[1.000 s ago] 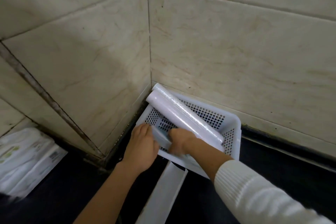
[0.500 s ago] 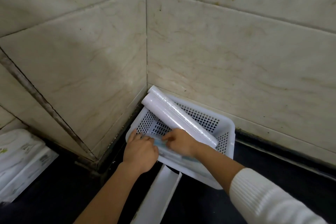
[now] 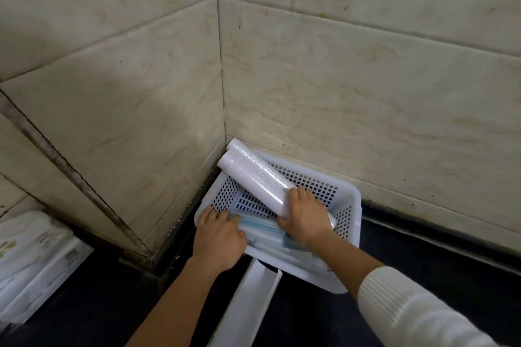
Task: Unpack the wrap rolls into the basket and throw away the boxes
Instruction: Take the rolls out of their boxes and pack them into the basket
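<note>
Since the earlier frame, the right hand (image 3: 306,221) has climbed from the basket (image 3: 345,197) floor onto the low end of the front roll (image 3: 253,177), fingers now curled over it, likely to seat it. That basket sits at lower centre, jammed into the tiled corner, so both rolls lie slantwise, tops jutting past its far rim. Lower left of it, the left hand (image 3: 218,236) presses a bluish packet (image 3: 260,227) flat; an empty box (image 3: 248,304) waits below.
</note>
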Demonstrator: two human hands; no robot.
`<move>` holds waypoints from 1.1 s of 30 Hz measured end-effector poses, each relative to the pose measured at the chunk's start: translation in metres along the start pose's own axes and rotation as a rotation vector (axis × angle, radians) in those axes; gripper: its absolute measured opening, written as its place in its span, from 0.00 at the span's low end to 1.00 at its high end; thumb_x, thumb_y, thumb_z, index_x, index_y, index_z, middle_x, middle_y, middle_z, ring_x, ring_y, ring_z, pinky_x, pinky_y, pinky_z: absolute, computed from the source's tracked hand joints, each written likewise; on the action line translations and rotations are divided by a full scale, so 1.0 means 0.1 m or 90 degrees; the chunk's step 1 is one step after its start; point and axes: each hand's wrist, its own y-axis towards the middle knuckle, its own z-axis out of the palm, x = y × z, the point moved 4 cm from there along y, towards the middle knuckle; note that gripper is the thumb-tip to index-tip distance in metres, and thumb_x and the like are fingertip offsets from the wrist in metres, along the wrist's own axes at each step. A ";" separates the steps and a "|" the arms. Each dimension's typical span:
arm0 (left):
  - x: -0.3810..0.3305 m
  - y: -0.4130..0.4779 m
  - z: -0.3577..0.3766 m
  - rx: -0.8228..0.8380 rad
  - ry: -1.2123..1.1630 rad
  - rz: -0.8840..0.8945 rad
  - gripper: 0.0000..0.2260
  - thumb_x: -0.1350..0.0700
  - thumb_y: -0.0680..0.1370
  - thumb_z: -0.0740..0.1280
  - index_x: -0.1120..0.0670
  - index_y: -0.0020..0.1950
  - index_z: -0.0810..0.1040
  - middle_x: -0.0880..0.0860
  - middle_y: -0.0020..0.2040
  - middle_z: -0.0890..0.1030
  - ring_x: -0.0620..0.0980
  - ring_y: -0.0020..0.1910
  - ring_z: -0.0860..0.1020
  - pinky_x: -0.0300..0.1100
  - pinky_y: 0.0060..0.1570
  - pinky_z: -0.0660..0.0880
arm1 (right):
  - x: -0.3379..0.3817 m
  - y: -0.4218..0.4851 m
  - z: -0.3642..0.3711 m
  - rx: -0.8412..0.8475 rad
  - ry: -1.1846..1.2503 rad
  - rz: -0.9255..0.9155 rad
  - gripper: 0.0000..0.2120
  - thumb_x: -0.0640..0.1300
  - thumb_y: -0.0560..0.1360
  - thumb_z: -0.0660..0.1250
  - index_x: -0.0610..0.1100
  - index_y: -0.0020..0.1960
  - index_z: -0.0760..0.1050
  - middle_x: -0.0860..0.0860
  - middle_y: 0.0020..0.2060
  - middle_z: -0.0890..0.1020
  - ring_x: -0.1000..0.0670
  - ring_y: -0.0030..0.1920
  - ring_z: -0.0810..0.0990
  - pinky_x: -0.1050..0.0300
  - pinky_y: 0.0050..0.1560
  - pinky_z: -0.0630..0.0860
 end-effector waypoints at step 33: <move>-0.43 0.42 -0.22 -0.094 -0.045 0.081 0.31 0.53 0.79 0.58 0.52 0.79 0.48 0.47 0.80 0.43 0.51 0.78 0.43 0.53 0.77 0.50 | -0.25 0.41 -0.23 -0.060 0.149 0.042 0.09 0.46 0.78 0.62 0.42 0.51 0.77 0.46 0.51 0.78 0.44 0.54 0.75 0.53 0.52 0.71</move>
